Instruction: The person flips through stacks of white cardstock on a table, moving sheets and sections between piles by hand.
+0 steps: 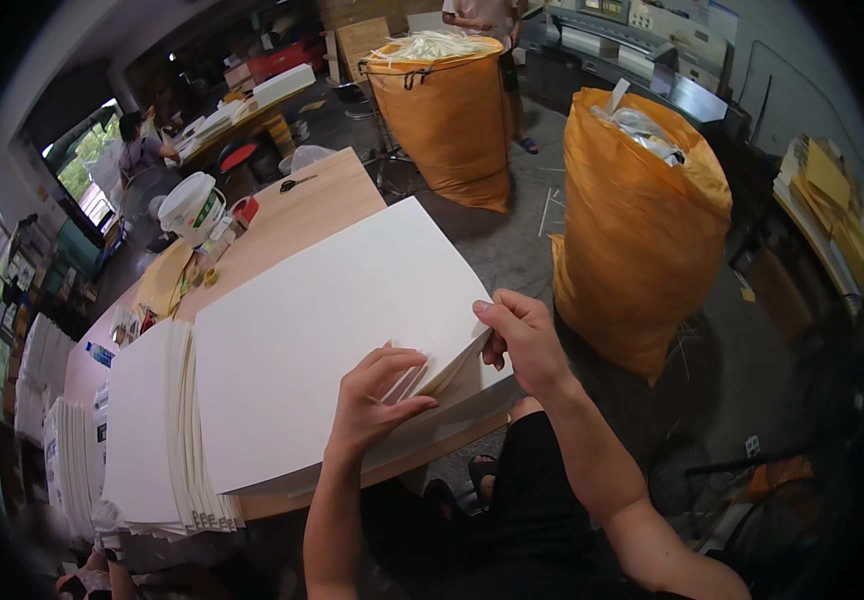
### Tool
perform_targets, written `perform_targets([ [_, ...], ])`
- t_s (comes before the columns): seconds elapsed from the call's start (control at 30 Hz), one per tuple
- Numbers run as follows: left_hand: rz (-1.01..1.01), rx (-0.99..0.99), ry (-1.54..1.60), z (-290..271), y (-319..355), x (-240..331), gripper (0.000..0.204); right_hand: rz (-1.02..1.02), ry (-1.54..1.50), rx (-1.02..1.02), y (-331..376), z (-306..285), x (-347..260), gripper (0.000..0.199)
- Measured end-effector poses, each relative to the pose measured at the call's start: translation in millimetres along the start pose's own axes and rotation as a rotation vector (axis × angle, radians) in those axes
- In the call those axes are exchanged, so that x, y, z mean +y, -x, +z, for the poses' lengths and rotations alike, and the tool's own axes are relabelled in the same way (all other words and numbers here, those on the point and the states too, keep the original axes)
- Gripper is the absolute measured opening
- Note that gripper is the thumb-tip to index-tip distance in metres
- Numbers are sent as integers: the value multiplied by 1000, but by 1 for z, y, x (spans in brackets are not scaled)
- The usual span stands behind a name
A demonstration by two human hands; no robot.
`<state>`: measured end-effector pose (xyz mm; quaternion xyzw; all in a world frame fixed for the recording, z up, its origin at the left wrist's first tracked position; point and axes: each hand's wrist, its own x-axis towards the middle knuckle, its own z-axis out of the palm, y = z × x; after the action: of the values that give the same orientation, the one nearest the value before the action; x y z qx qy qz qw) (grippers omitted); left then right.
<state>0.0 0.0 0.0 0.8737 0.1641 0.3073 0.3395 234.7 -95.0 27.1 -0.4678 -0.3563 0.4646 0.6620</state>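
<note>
Large white paperboard sheets (322,310) lie stacked on the wooden table in front of me. My right hand (524,338) pinches the near right corner of the upper sheets between thumb and fingers and lifts it a little. Under that corner, the edges of the sheets fan apart. Over the near edge of the stack hovers my left hand (377,398), its thumb and curved fingers spread, with nothing visible held in them. Whether its fingertips touch the sheets I cannot tell. Left of the stack lies a thick pile of white sheets (142,430) with layered edges.
On the table (342,195) are black-handled scissors (297,184), a white bucket (190,208) and a red tape roll (245,209). Two tall orange sacks (642,240) of scraps stand beyond it. Another person's gloved hand (105,518) shows at lower left; other people stand farther back.
</note>
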Motion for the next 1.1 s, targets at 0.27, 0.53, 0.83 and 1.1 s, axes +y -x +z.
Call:
perform_targets([
  [0.27,-256,404,365,17,2,15,44,-352,717,163,5,17,3,34],
  [0.53,-6,121,35,11,-6,27,51,-18,-74,38,-2,9,-5,33],
  [0.83,3,118,52,10,-7,25,54,-41,-47,-6,-4,3,-1,32],
  [1.1,-34,128,98,10,-5,23,53,-45,-40,-29,-1,-2,0,31],
])
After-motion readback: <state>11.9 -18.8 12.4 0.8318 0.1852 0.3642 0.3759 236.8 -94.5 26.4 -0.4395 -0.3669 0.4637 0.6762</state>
